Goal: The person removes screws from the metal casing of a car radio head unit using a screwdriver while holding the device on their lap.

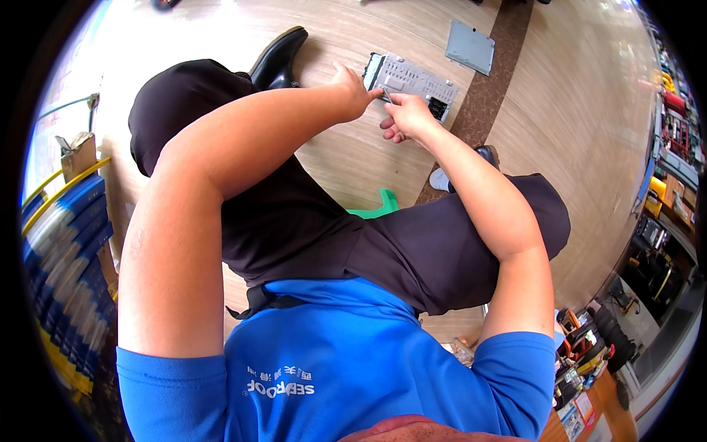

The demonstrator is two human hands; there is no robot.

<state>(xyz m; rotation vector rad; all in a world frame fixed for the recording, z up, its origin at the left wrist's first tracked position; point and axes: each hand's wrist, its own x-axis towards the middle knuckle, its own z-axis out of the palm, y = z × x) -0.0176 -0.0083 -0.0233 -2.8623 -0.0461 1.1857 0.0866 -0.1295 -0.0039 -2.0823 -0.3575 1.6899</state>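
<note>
A flat grey metal electronic unit (412, 77) with slots and small holes lies on the floor ahead of me. Its left edge carries a pale greenish strip, and a dark opening shows at its right end. My left hand (353, 92) is at the unit's near left corner, fingers stretched, one fingertip at the edge. Just right of it, my right hand (409, 118) pinches a thin metal tool (388, 96) whose tip points at that same corner. The tool's exact kind is too small to make out.
A loose grey metal plate (470, 47) lies beyond the unit, by a dark patterned floor strip (482, 103). My black boot (280, 57) stands to the left. Part of a green plastic stool (381, 206) shows between my legs. Racks of goods (674, 140) line the right side.
</note>
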